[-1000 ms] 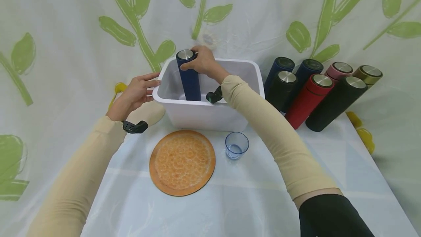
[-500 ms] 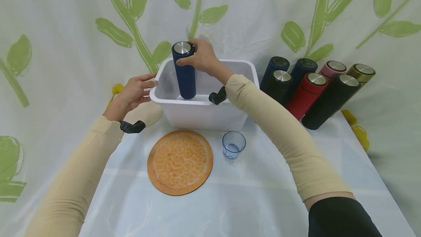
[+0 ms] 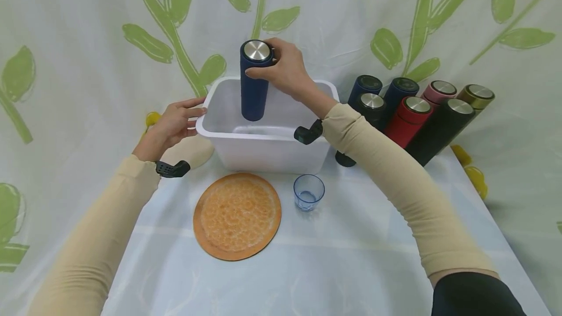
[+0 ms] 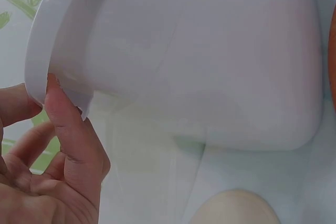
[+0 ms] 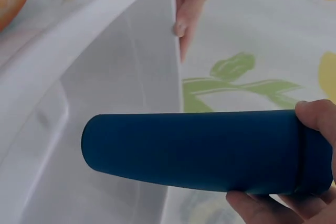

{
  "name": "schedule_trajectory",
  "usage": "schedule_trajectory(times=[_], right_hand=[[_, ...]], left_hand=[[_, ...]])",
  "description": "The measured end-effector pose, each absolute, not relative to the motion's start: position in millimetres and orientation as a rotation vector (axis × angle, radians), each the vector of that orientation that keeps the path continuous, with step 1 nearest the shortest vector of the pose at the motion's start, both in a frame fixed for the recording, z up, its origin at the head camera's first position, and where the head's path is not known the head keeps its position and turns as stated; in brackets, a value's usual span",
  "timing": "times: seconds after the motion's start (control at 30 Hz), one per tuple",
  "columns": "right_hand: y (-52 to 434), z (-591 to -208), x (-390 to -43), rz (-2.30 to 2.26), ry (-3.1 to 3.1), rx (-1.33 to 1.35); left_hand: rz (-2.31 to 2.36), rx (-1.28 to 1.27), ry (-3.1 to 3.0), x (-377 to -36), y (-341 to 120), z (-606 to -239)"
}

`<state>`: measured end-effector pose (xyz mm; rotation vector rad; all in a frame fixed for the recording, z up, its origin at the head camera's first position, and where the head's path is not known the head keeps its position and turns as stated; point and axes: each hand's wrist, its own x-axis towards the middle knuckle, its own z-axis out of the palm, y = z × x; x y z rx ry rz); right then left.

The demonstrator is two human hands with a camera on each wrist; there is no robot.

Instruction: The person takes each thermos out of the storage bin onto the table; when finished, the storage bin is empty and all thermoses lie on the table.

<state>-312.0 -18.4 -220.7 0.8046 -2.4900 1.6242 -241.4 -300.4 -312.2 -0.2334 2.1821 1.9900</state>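
Behind our table hangs a soft cloth with big green leaves. We now have the dark blue bottle higher than a second ago, its bottom lifted clear above the floor of the white plastic tub. Our right hand wraps round its shiny metal cap end. Our left hand keeps straight fingers on the tub's smooth rim. A round bumpy orange mat and a little see-through cup sit in front
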Motion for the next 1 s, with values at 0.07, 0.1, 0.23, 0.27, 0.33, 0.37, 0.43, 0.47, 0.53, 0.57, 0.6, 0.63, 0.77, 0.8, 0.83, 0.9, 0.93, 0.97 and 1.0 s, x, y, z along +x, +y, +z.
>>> schedule_trajectory(times=[0.07,0.1,0.23,0.27,0.33,0.37,0.43,0.47,0.53,0.57,0.6,0.63,0.77,0.8,0.83,0.9,0.93,0.97,1.0], right_hand=[[-12.1,-217.3,-307.3,1.615,-2.478,0.798],[-9.4,-215.5,-304.7,1.616,-2.469,0.797],[-0.2,-208.1,-294.1,1.67,-2.409,0.792],[1.8,-206.5,-291.5,1.688,-2.393,0.788],[5.6,-203.6,-286.9,1.704,-2.367,0.783],[7.5,-202.2,-284.8,1.711,-2.356,0.783],[11.5,-200.1,-280.9,1.707,-2.335,0.789],[14.0,-199.5,-278.8,1.695,-2.324,0.797],[19.0,-198.3,-273.6,1.668,-2.3,0.81],[21.3,-197.4,-270.0,1.656,-2.286,0.817],[23.6,-196.1,-265.0,1.641,-2.265,0.83],[25.9,-193.9,-258.3,1.627,-2.246,0.841],[35.1,-182.1,-228.6,1.619,-2.164,0.894],[37.6,-179.8,-222.7,1.621,-2.148,0.905],[40.3,-178.4,-218.9,1.619,-2.142,0.907],[46.3,-179.8,-218.1,1.603,-2.136,0.908],[49.8,-181.5,-219.5,1.601,-2.13,0.911],[53.3,-183.8,-221.3,1.601,-2.125,0.906],[57.2,-186.4,-223.5,1.598,-2.118,0.906]], left_hand=[[1.99,-0.23,2.177,-242.1,-300.1,-312.6],[1.992,-0.23,2.176,-242.4,-299.9,-312.8],[1.988,-0.219,2.176,-243.6,-300.3,-313.3],[1.988,-0.221,2.175,-243.9,-300.6,-313.4],[1.984,-0.218,2.172,-244.0,-300.9,-313.1],[1.984,-0.22,2.169,-243.9,-301.0,-312.8],[1.99,-0.232,2.163,-243.8,-301.0,-312.4],[1.989,-0.235,2.162,-243.5,-300.7,-312.2],[1.991,-0.233,2.158,-243.1,-300.2,-312.4],[1.993,-0.234,2.157,-242.9,-300.0,-312.7],[1.993,-0.232,2.157,-243.0,-299.9,-313.1],[1.992,-0.234,2.161,-243.0,-300.1,-313.6],[2.01,-0.223,2.146,-244.5,-302.0,-313.8],[2.013,-0.223,2.142,-245.0,-302.4,-313.7],[2.013,-0.225,2.14,-245.0,-302.7,-313.5],[2.012,-0.227,2.133,-244.7,-302.2,-312.9],[2.011,-0.235,2.137,-244.4,-301.7,-313.1],[2.007,-0.238,2.144,-244.4,-301.4,-313.5],[2.003,-0.242,2.149,-244.4,-301.0,-313.9]])
